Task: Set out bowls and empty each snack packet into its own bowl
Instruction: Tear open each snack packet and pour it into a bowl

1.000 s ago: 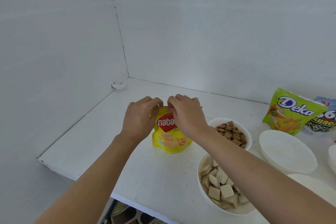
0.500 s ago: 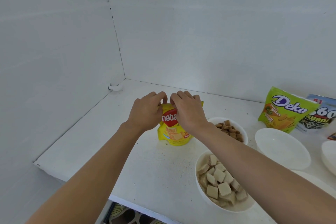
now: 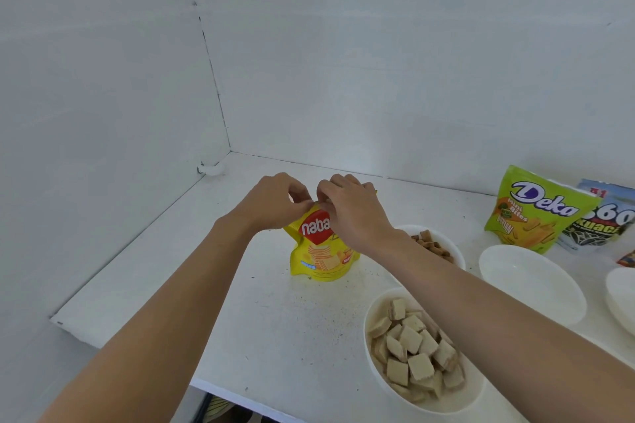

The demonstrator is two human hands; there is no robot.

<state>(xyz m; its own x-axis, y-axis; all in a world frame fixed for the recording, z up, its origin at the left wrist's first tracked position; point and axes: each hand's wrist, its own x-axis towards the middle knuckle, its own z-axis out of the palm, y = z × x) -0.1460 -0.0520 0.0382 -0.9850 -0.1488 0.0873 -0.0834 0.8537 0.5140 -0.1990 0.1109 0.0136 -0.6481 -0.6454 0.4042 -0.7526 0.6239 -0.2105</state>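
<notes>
Pinching the top edge of the yellow packet [image 3: 319, 257] between curled fingers of left hand [image 3: 271, 204] and right hand [image 3: 354, 213], centre frame. Upright on white table [image 3: 275, 319]. Partly hiding bowl of brown bites [image 3: 458, 252]: the right forearm. Lower right, bowl of pale wafers [image 3: 464, 400]; at right edge, empty bowl [image 3: 532, 285], green packet [image 3: 536, 213], dark packet [image 3: 604, 227].

Yellow stand-up snack pouch [image 3: 321, 252] — glossy plastic film, creased near the top. Green stand-up snack pouch [image 3: 536, 213] — glossy film likewise. Round white empty bowl [image 3: 531, 282]: smooth, faintly shiny; plastic or ceramic, cannot tell. White tabletop [image 3: 268, 326]: matt painted surface, speckled, slightly rough.
</notes>
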